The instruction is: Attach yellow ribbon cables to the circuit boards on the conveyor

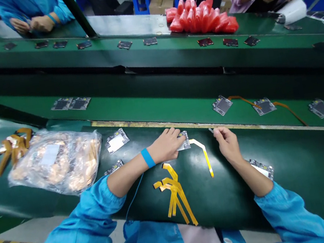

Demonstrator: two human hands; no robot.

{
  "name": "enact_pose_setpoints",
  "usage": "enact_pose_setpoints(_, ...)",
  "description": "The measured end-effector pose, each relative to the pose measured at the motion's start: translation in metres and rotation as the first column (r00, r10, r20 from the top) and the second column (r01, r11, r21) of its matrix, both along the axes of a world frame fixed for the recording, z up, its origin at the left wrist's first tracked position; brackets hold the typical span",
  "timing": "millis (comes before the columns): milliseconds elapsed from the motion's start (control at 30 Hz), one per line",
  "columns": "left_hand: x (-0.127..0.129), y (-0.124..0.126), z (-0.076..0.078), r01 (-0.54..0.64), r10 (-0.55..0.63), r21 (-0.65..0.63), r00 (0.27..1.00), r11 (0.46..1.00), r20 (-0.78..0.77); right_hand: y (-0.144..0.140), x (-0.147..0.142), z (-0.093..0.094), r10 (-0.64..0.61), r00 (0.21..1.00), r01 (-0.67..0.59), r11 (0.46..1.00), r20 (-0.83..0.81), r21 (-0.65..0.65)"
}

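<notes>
My left hand point(167, 144), with a blue wrist strap point(147, 158), holds a circuit board point(185, 140) against the green worktop; the hand covers much of the board. From the board's right side runs a yellow flex cable point(206, 157), bent downward. My right hand point(228, 144) is closed in a pinch on a small thin grey piece point(211, 130), just right of the board and apart from it; its kind is unclear. Nearer to me lies a loose pile of flex cables point(174, 190). Another circuit board point(262, 169) is partly hidden behind my right forearm.
A clear bag of parts point(55, 162) and more cables point(12, 150) lie left. Boards point(117, 140) rest on the worktop and boards with cables point(223, 105) on the green belt beyond a raised edge point(150, 124). Co-workers' hands point(40, 24) and red bags point(199, 16) are across.
</notes>
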State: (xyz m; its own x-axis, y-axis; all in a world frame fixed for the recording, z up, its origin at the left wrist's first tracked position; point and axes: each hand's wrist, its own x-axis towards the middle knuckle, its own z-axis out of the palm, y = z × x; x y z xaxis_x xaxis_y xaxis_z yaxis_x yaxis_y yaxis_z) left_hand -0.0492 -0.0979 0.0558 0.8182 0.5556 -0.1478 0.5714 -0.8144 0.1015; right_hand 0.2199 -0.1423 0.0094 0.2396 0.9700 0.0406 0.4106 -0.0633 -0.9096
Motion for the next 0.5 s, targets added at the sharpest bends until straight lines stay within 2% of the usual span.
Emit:
enact_pose_setpoints(100, 0.0, 0.018, 0.006, -0.059, 0.058, 0.031, 0.998, 0.998, 0.031, -0.002, 0.004, -0.007, -0.058, 0.998, 0.058, 0.998, -0.035, 0.004)
enact_pose_setpoints(167, -0.004, 0.034, 0.011, -0.184, 0.176, 0.09, 0.98, 0.979, 0.09, -0.003, 0.005, -0.01, -0.05, 0.998, 0.051, 0.999, -0.04, 0.018)
enact_pose_setpoints(267, -0.02, 0.056, 0.014, -0.405, 0.361, 0.215, 0.907, 0.889, 0.217, -0.003, 0.006, -0.013, -0.038, 0.998, 0.04, 0.998, -0.043, 0.041)
enact_pose_setpoints(333, -0.039, 0.064, 0.012, -0.477, 0.416, 0.257, 0.872, 0.84, 0.259, -0.004, 0.007, -0.014, -0.027, 0.998, 0.03, 0.998, -0.048, 0.047)
enact_pose_setpoints(500, -0.106, 0.056, 0.0, -0.568, 0.541, 0.218, 0.823, 0.794, 0.173, -0.005, 0.001, -0.016, 0.077, 0.996, -0.075, 0.997, -0.052, 0.035)
